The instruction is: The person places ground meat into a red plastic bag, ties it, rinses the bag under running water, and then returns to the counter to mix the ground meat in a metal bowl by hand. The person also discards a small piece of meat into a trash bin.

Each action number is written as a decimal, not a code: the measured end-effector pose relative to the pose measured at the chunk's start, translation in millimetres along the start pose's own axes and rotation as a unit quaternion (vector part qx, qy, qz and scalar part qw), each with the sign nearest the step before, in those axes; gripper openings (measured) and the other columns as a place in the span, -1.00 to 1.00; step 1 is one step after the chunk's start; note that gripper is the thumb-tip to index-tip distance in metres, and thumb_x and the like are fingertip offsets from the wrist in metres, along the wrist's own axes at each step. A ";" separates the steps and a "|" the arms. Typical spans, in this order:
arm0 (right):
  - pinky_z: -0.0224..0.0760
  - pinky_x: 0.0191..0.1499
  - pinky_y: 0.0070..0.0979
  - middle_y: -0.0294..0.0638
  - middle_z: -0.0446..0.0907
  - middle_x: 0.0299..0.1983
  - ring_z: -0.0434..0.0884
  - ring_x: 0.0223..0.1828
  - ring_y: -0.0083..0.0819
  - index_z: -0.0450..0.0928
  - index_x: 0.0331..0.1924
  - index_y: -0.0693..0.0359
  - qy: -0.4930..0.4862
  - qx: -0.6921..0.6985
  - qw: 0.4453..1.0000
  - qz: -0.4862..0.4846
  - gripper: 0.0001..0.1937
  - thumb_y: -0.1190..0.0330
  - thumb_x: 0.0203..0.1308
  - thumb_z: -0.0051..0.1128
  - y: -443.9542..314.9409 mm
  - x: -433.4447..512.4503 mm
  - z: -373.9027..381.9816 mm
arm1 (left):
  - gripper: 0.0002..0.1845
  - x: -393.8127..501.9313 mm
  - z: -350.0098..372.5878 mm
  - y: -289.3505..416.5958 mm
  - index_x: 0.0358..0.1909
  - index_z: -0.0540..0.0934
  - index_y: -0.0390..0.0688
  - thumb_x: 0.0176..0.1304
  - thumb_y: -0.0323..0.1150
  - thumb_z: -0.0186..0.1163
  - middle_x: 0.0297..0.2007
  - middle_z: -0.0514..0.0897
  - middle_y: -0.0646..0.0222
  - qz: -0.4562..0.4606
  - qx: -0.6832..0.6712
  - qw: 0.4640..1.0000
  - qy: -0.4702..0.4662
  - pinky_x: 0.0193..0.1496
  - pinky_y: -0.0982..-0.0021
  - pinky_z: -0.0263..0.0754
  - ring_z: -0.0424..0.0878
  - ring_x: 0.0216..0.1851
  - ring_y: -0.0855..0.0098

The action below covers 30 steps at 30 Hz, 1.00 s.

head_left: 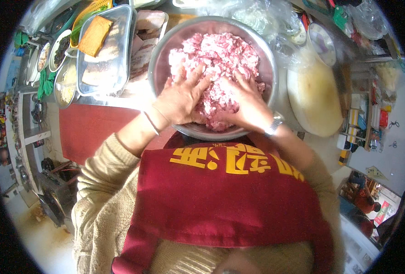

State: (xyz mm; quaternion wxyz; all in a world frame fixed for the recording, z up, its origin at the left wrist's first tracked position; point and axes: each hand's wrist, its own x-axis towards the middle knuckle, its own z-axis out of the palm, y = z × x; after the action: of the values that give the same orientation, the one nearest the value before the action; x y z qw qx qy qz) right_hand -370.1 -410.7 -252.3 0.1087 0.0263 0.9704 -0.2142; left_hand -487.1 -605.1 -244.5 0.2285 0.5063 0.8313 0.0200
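Observation:
A large stainless steel bowl [272,78] stands before me, holding a mound of pink minced meat [226,48] with white bits of fat. My left hand [183,94] lies palm down on the left side of the meat, its fingers spread. On the right side, my right hand [247,101] presses into the mince with fingers apart; some of its fingertips are sunk in or hidden by the meat. A light bracelet [151,123] is on my left wrist, and a metal-band watch [275,123] on my right.
Left of the bowl sits a lidded clear plastic container [103,73] with a yellow-orange block [95,36] on top. Beyond are small bowls, including one of dark food [61,51]. To the right lie a pale rounded chopping block [313,102], a white bowl [321,42] and clear plastic bags [257,17].

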 end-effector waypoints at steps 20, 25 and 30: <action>0.58 -0.17 -0.63 -0.20 0.67 -0.13 0.66 -0.22 -0.51 0.55 0.11 0.30 0.014 0.422 0.906 0.033 -0.50 0.67 -0.03 0.10 59.1 41.2 -35.0 | -0.33 28.4 -27.7 -44.1 0.24 0.40 -0.38 0.01 -0.52 0.31 -0.03 0.64 -0.07 -0.085 -0.430 0.892 0.110 -0.06 0.40 0.60 0.68 -0.15 0.26; 0.25 0.27 -0.24 0.18 0.14 0.32 0.28 0.27 -0.07 0.06 0.40 0.22 0.022 0.093 0.993 -0.066 -0.08 0.24 -0.05 0.38 5.7 26.5 -8.0 | 0.14 8.8 -20.9 -8.4 0.47 -0.10 -0.28 -0.13 -0.37 0.40 0.29 0.20 -0.38 0.046 -0.065 0.995 0.058 0.47 0.27 0.06 0.12 0.40 -0.13; 0.10 0.38 0.04 0.38 -0.36 0.43 0.04 0.41 0.31 -0.09 0.47 0.02 -0.067 -0.029 0.988 0.137 0.20 0.02 -0.30 0.53 -10.4 22.5 36.9 | 0.12 17.5 26.9 6.5 0.43 -0.11 -0.42 -0.05 -0.19 0.36 0.34 0.12 -0.35 -0.015 0.057 0.995 0.078 0.26 -0.15 0.29 0.09 0.39 -0.22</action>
State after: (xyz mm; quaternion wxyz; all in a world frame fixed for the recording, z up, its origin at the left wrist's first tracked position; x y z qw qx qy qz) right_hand -385.7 -435.6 -285.6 0.2021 0.1415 0.9539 -0.1708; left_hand -477.6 -592.4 -273.2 0.1343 0.5033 0.8536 0.0084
